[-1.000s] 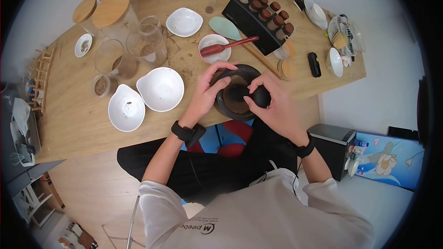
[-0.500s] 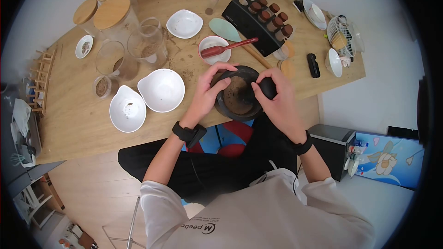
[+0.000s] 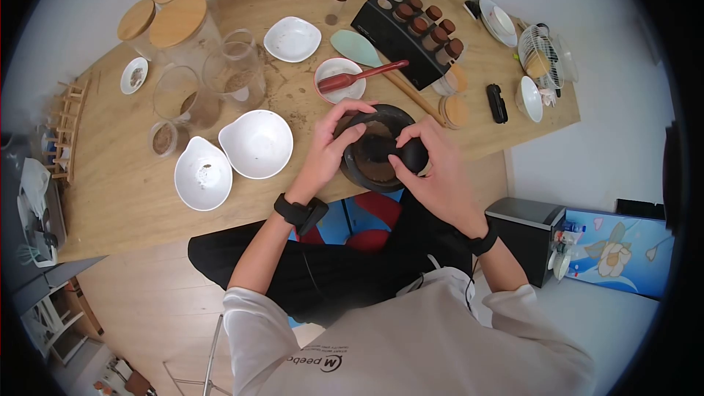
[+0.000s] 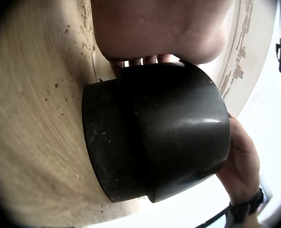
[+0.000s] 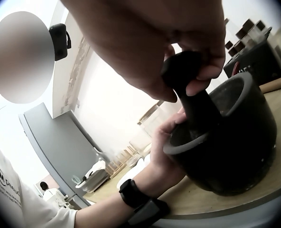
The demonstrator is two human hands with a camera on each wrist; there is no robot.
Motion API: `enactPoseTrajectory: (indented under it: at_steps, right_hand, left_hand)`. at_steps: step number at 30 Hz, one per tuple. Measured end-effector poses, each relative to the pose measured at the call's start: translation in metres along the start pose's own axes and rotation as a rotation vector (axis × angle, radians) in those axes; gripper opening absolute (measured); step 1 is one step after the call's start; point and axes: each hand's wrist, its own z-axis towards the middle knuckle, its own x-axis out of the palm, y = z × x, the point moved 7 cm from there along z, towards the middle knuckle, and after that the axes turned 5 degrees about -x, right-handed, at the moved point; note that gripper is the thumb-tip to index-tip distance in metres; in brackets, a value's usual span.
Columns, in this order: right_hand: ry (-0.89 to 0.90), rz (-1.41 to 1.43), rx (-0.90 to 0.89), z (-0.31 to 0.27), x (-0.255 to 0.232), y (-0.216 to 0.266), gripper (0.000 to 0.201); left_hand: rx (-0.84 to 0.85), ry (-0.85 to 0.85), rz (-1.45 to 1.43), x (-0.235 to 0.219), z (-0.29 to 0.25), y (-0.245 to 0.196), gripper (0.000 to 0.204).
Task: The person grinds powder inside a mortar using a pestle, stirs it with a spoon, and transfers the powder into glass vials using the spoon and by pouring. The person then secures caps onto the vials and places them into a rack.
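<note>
A black mortar (image 3: 351,167) stands at the table's near edge with brown powder (image 3: 378,171) inside. My left hand (image 3: 328,145) grips its left side, thumb over the rim and fingers along the outer wall. In the left wrist view the dark outer wall of the mortar (image 4: 178,126) fills the middle. My right hand (image 3: 438,174) holds the rounded top of a black pestle (image 3: 417,155) between thumb and fingers. The pestle (image 5: 200,114) leans inside the mortar in the right wrist view, its lower end hidden by the wall.
Two white bowls (image 3: 257,144) sit left of the mortar, with glass jars of brown powder (image 3: 198,108) behind. Beyond the mortar a red spatula (image 3: 359,75) lies across a red-rimmed bowl (image 3: 323,73). A green-headed spoon (image 3: 355,47) lies beside a black rack (image 3: 396,37) of corked vials.
My right hand swung the pestle's top outward to the right, uncovering more powder, then brought it back left and nearer me. The left hand and mortar stayed in place.
</note>
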Motion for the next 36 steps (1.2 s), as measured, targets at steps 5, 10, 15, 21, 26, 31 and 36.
enactPoseTrajectory:
  at_steps: [5,10,15,21,26,31,36]
  right_hand:
    - [-0.042,0.054,0.203,0.0,-0.009,-0.017,0.024]
    - [0.008,0.015,0.059,0.002,-0.001,-0.002,0.024]
    - [0.001,0.06,-0.023,0.003,-0.006,-0.007,0.024]
    - [-0.035,-0.011,-0.028,0.006,-0.001,0.004,0.023]
    - [-0.023,0.053,0.013,0.01,-0.001,-0.01,0.023]
    - [0.022,0.051,0.043,0.011,0.003,-0.006,0.023]
    - [0.063,0.116,0.056,0.01,0.001,-0.01,0.024]
  left_hand:
    - [0.007,-0.011,0.003,0.0,0.0,-0.002,0.029]
    - [0.01,-0.031,-0.029,0.001,0.0,-0.002,0.027]
    - [0.025,-0.03,-0.027,0.001,0.001,-0.003,0.028]
    - [0.006,-0.011,-0.023,0.001,0.002,-0.004,0.029]
    - [0.002,-0.018,-0.03,0.001,0.001,-0.001,0.031]
    - [0.039,-0.044,-0.023,0.0,0.002,-0.004,0.027]
    - [0.041,-0.056,0.0,-0.001,0.001,-0.004,0.028]
